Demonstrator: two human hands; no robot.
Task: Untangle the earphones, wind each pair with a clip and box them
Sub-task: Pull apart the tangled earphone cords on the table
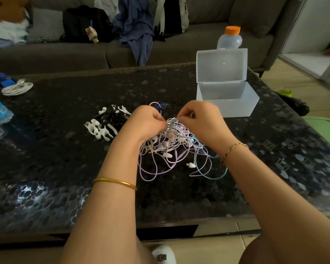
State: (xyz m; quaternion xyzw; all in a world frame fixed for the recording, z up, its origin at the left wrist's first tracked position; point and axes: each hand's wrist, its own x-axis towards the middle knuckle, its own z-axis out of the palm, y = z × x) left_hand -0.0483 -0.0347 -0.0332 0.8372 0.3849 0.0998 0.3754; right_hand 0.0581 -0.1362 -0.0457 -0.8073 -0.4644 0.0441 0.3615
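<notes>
"Cat" patch on the white shoe (163, 254)

A home living room: behind the dark, pebble-patterned glossy coffee table (65, 149) runs a long grey fabric sofa (46, 56) strewn with a draped blue garment (135, 31), a black backpack (84, 21) and heaped white cloth (6, 29), with pale tan floor tiles (297, 86) to the table's right.

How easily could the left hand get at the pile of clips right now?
Probably yes: the clips lie just left of the left hand with nothing between. But that hand is pinching cords of the earphone tangle, so it would have to let go first.
</notes>
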